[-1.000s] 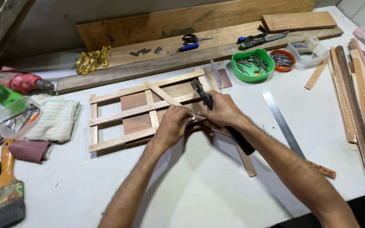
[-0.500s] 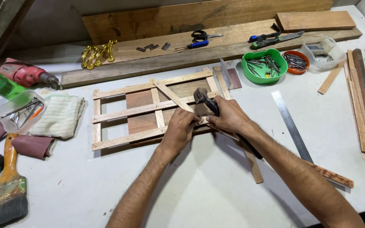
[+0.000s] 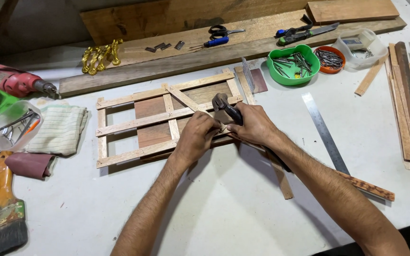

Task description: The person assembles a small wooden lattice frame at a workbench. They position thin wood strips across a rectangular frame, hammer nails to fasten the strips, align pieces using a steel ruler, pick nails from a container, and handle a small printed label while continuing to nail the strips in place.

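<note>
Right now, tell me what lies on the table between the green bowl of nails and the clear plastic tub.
In the head view, a small orange dish of nails sits between the green bowl and the clear tub.

The light is bright and even, coming from above and a bit behind, so the arms throw soft grey shadows forward-left across the white table (image 3: 224, 208). No harsh glare; only a faint sheen on the steel ruler (image 3: 322, 132). Focus is sharp through the middle, while the brush (image 3: 4, 219) and far corners stretch slightly and darken at the back.
</note>
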